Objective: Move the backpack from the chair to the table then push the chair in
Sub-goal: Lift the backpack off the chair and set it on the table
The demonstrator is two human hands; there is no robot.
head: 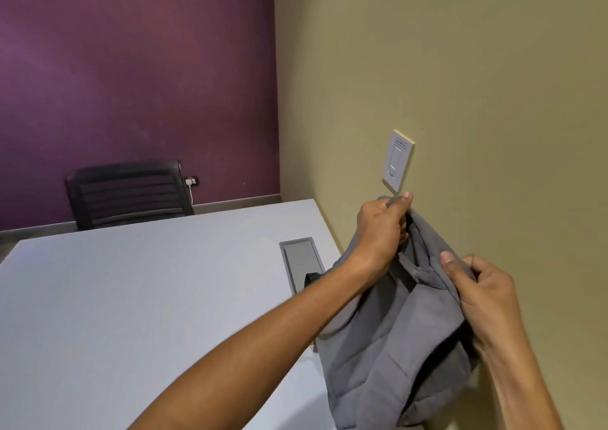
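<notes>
A limp grey fabric backpack [388, 340] hangs in the air at the right, over the near right edge of the pale grey table [148, 298] and close to the beige wall. My left hand [381, 232] grips its top edge, held high. My right hand [483, 294] pinches the fabric lower and to the right. A black strap of the backpack shows between my hands. A black mesh-back chair [128, 192] stands at the table's far side, against the purple wall. The chair that the backpack came from is out of view.
A rectangular cable hatch [301, 262] is set into the table near its right edge. A white wall switch plate [396, 161] sits on the beige wall just above my left hand. A charger with a white cord [191, 186] is plugged into the purple wall.
</notes>
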